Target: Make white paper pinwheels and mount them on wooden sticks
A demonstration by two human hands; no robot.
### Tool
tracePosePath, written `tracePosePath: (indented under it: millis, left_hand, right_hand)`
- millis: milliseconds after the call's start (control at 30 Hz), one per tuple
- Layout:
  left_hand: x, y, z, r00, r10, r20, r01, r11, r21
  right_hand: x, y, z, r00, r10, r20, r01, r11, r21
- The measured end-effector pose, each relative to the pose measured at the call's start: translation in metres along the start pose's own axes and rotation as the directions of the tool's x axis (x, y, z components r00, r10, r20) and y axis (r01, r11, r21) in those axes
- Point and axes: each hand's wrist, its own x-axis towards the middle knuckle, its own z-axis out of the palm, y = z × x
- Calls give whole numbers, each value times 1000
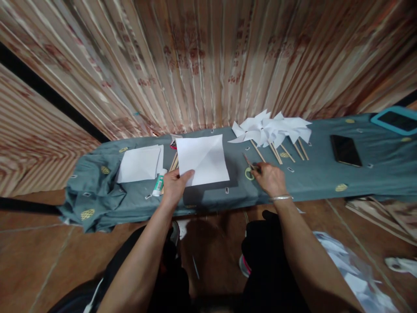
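My left hand (175, 187) pinches the lower left corner of a square white sheet of paper (205, 158), which has a faint diagonal crease. The sheet is held up a little above the cloth. My right hand (269, 177), with a bracelet at its wrist, grips a pair of scissors (250, 164); their blades point up and to the left. Beside my left hand lies a glue stick (159, 183) with a green and white label. Several wooden sticks (173, 161) lie partly hidden behind the sheet and my left hand. Left of them rests a stack of white paper (140, 164).
Several white paper pinwheels (276, 130) on wooden sticks lie overlapping at the back of the cloth-covered table (312, 174). A dark phone (345, 150) and a blue-framed tablet (397, 120) are to the right. Behind hangs a patterned curtain (202, 65). A plastic bag (355, 269) lies on the floor.
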Motion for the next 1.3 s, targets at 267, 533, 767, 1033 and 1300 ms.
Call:
tracePosePath:
  millis: [267, 533, 767, 1033, 1300]
  left_hand:
    - [1, 4, -7, 993, 116, -1, -113, 969, 221]
    - [4, -2, -11, 986, 157, 54, -165, 954, 249]
    - [2, -5, -9, 992, 110, 64, -120, 975, 188]
    - [1, -1, -8, 996, 84, 35, -85, 996, 35]
    - [2, 1, -9, 999, 53, 6, -52, 998, -27]
  right_hand:
    - [-7, -13, -12, 985, -16, 170, 35, 993, -109]
    - [-10, -19, -14, 961, -89, 263, 74, 995, 67]
    - [-11, -17, 2, 934, -53, 354, -162, 819, 550]
    - [-10, -22, -7, 882, -81, 464, -449, 154, 880]
    - [-12, -29, -11, 854, -184, 486, -517, -199, 833]
